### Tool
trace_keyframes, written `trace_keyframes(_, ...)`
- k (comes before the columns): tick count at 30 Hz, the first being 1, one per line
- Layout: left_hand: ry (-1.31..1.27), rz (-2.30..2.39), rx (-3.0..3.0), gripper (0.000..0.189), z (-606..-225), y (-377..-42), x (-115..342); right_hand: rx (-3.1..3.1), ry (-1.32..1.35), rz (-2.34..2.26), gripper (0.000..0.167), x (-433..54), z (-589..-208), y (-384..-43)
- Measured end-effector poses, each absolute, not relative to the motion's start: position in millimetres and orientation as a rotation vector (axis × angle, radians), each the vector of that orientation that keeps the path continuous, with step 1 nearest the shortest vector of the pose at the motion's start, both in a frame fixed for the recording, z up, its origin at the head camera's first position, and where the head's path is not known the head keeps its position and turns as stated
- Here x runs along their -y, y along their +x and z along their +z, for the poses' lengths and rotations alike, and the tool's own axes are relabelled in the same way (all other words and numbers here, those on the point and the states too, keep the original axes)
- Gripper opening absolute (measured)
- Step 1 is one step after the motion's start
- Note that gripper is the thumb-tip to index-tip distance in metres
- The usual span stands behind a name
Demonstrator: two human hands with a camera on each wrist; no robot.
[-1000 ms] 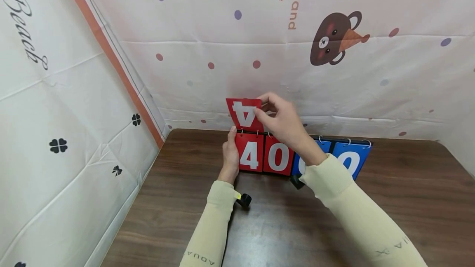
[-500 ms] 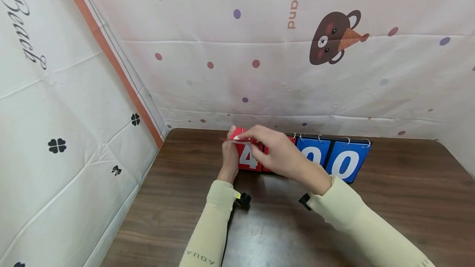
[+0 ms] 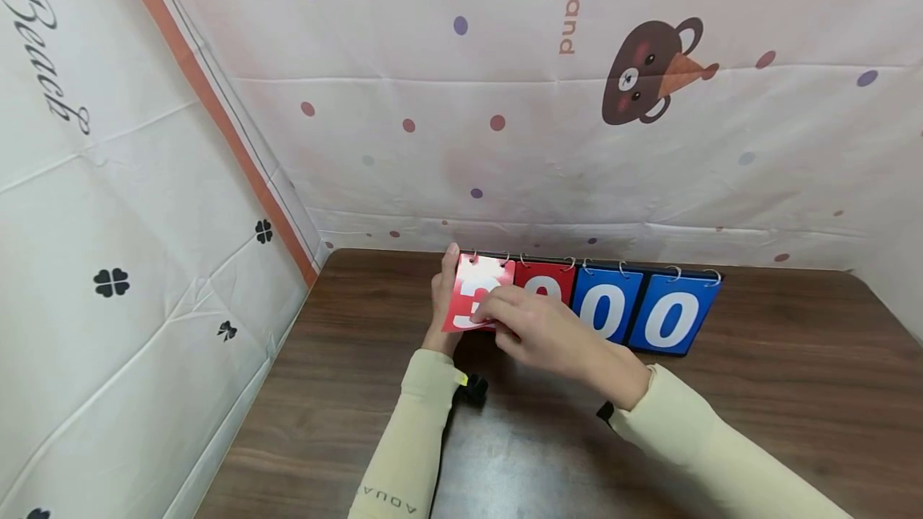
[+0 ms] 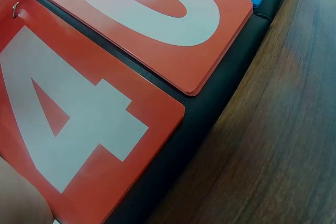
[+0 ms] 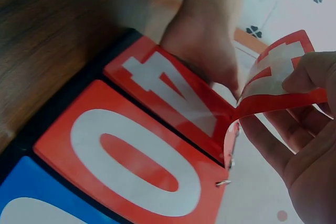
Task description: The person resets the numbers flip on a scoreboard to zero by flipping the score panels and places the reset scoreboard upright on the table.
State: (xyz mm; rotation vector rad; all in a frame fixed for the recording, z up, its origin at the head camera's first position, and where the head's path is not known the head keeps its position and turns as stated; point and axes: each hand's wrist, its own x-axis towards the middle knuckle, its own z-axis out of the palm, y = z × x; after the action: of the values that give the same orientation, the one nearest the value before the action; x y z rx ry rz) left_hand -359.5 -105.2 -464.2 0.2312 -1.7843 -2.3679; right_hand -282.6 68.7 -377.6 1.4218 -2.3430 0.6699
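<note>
A flip scoreboard with a black base (image 4: 226, 77) rests on the table, its number cards hung on rings. My right hand (image 3: 548, 335) pinches the lower edge of the leftmost red card (image 3: 461, 287), which shows a white 3 in the head view. In the right wrist view this card bends upward above a red 4 card (image 5: 168, 93). My right fingers cover part of the red 0 card (image 3: 544, 272). At the board's left end my left hand (image 3: 441, 303) holds the edge, thumb pointing up; its other fingers are mostly hidden.
Two blue 0 cards (image 3: 609, 303) make up the board's right half. The brown wooden table (image 3: 346, 375) ends behind the board at a white printed cloth (image 3: 404, 46). A second cloth (image 3: 151, 207) hangs along the left side.
My right hand has brought the leftmost red card down from above the rings to the board's front, so a 3 shows over the 4. The left hand stays at the edge.
</note>
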Motion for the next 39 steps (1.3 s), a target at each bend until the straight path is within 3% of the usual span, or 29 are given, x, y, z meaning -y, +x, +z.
trace_keyframes(13,0.121,-2.343,1.914,0.073,-470.6,-363.1,114.3,2.41,1.329,0.518,0.031,-67.0,-405.9,-289.1)
trace_keyframes(22,-0.028,-2.412,1.906,0.065,-471.7,-365.1,122.8,2.41,1.282,0.386,0.034,-61.5,-425.7,-294.3)
trace_keyframes(39,0.052,-2.361,1.991,0.07,-465.5,-362.2,123.2,2.455,1.222,0.108,0.041,-50.1,-443.0,-304.6)
